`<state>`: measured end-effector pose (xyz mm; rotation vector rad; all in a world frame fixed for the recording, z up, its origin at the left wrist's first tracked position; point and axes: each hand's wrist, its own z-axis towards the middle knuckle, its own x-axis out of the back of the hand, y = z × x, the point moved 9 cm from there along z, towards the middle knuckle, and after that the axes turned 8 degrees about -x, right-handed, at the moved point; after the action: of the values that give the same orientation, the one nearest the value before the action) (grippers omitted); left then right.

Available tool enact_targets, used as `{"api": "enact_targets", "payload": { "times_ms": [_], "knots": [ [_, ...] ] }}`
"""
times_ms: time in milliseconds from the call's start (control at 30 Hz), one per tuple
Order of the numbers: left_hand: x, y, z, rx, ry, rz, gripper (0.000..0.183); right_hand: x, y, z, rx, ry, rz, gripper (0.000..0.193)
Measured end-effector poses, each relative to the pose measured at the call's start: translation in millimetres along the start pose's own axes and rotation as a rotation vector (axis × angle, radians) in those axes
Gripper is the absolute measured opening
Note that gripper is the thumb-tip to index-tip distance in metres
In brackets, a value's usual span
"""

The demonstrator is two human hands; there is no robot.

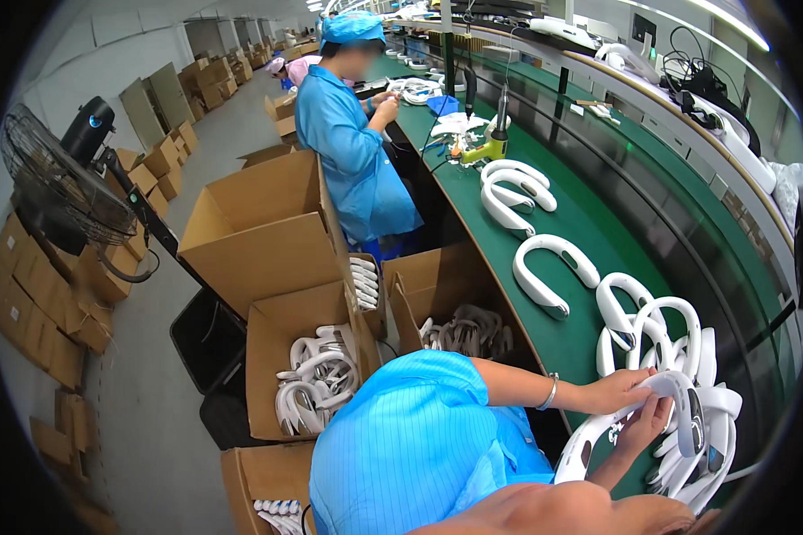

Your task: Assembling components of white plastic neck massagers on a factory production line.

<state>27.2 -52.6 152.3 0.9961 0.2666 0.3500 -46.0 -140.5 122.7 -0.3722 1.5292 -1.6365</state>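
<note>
A white U-shaped neck fan [675,385] is held between my two hands above the green bench. My left hand [623,390] grips its near end, its fingers closed round the white band; a bracelet [551,392] sits on that wrist. Just below, my right hand [644,426] has its fingers curled against the same fan. The fan's far arm, with a dark grey end panel, hangs to the right of my hands. A pile of like neck fans [684,332] lies beyond and beneath it. Another white fan [580,450] rests beside my right forearm.
More neck fans [553,267] lie along the green bench [500,294]. Farther up are a yellow-green power tool [488,150] and a co-worker [348,143] in blue. Cardboard boxes [268,312] holding white parts stand left of me, near a standing fan [67,174]. A shelf runs along the right.
</note>
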Motion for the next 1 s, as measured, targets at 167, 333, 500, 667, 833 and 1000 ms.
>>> {"api": "enact_targets", "payload": {
  "times_ms": [167, 333, 500, 667, 833, 1000],
  "knots": [
    [-15.0, 21.0, -3.7, -0.072, -0.042, -0.023, 0.029, 18.8, 0.5, -10.2, 0.108, 0.005, 0.001, 0.034],
    [-43.1, -20.0, 2.2, 0.07, 0.0, -0.159, 0.027, 53.7, -4.5, -24.0, 0.114, 0.205, -0.109, 0.037],
    [-13.7, -35.5, 27.1, 0.068, -0.104, 0.273, 0.029, 44.7, -29.0, -74.0, 0.041, 0.116, 0.081, 0.084],
    [-7.1, -12.9, 62.8, -0.005, 0.059, 0.109, 0.017, 40.4, -47.9, -126.2, 0.032, -0.139, -0.185, 0.087],
    [-79.2, -18.5, 88.2, 0.06, -0.117, 0.018, 0.025, 46.7, -123.4, -165.0, 0.48, 0.307, -0.781, 0.069],
    [-118.8, 17.9, 121.7, -0.109, -0.345, 0.102, 0.055, 146.7, -151.0, -189.4, 0.521, 0.599, -0.252, 0.037]
  ]
}}
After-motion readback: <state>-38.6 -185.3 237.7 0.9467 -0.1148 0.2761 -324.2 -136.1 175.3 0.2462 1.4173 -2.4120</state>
